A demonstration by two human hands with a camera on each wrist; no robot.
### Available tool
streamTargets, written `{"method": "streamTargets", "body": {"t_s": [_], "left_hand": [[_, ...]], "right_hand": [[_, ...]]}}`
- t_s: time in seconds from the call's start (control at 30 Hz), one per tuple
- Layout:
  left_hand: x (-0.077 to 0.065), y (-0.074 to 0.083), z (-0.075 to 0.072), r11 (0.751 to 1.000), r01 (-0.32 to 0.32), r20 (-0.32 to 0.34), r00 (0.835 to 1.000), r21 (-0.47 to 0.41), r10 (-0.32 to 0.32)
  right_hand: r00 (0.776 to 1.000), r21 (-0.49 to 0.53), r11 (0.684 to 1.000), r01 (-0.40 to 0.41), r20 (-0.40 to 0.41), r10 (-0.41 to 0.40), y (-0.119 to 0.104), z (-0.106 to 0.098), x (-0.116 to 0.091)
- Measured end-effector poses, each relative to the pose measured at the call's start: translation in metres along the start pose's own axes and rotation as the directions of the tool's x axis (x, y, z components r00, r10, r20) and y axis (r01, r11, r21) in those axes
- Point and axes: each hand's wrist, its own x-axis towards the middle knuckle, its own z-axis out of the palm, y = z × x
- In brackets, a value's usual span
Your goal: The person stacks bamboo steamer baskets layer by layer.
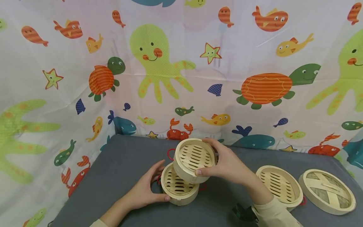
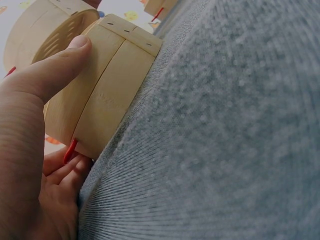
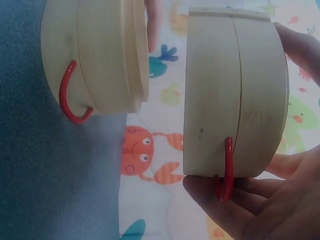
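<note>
Two round bamboo steamer baskets with slatted bottoms and red loop handles are in my hands. The lower steamer basket point(image 1: 177, 186) sits on the grey table, and my left hand point(image 1: 144, 189) grips its side, thumb at the near rim, fingers round the left. Above it my right hand point(image 1: 227, 162) holds the upper steamer basket point(image 1: 195, 156), thumb at the near side and fingers at the far rim. A gap shows between the two baskets in the right wrist view, where the lower basket point(image 3: 100, 60) and the upper basket point(image 3: 225, 100) stand apart.
To the right on the grey table point(image 1: 113, 167) lie a third steamer basket point(image 1: 276, 186) and a woven bamboo lid point(image 1: 326, 192), side by side. A black device point(image 1: 245, 214) is at the right wrist. Behind the table hangs a sea-animal curtain point(image 1: 181, 69).
</note>
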Motion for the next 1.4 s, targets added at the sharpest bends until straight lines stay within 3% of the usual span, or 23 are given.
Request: {"method": "streamTargets", "body": {"t_s": [0.5,1.07,1.4], "left_hand": [[0.001,-0.006,0.000,0.995,-0.092,0.002,0.996,-0.038,0.092],[-0.002,-0.010,0.002,0.989,-0.141,-0.021,0.990,-0.049,0.140],[-0.003,-0.007,0.003,0.991,-0.130,-0.017,0.991,-0.018,0.130]], "right_hand": [[0.999,0.026,0.999,0.036,0.028,-0.037,-0.002,0.008,-0.001],[0.999,-0.010,1.000,0.025,0.041,-0.024,0.000,0.023,0.000],[0.999,-0.054,0.998,0.032,0.032,-0.030,0.000,0.030,0.000]]}}
